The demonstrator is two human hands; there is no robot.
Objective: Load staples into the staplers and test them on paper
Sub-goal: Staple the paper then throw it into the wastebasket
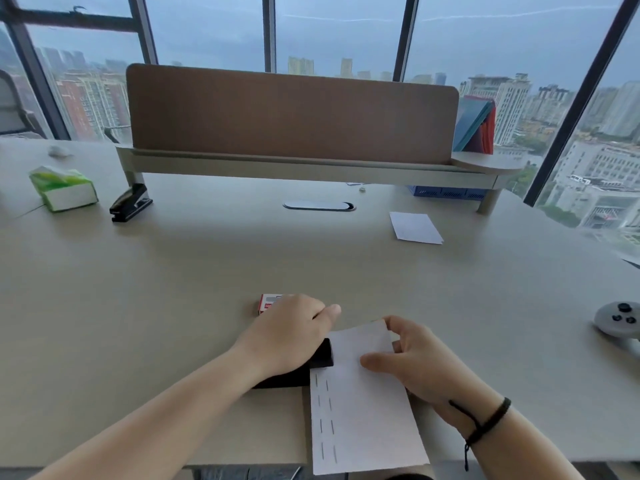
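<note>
A black stapler (311, 367) lies near the desk's front edge, and my left hand (291, 332) presses down on top of it. A white sheet of paper (360, 403) has its left edge in the stapler's mouth; two columns of staples run down that edge. My right hand (412, 362) holds the sheet, thumb on top and fingers at its far corner. A small red and white staple box (266, 304) sits just beyond my left hand, partly hidden by it. A second black stapler (131, 203) stands at the far left by the shelf leg.
A small stack of white paper (415, 227) lies at the far right of the desk (173, 289). A green tissue pack (62, 188) sits far left. A grey controller (618, 320) rests at the right edge. A raised shelf with a brown partition (291, 116) spans the back.
</note>
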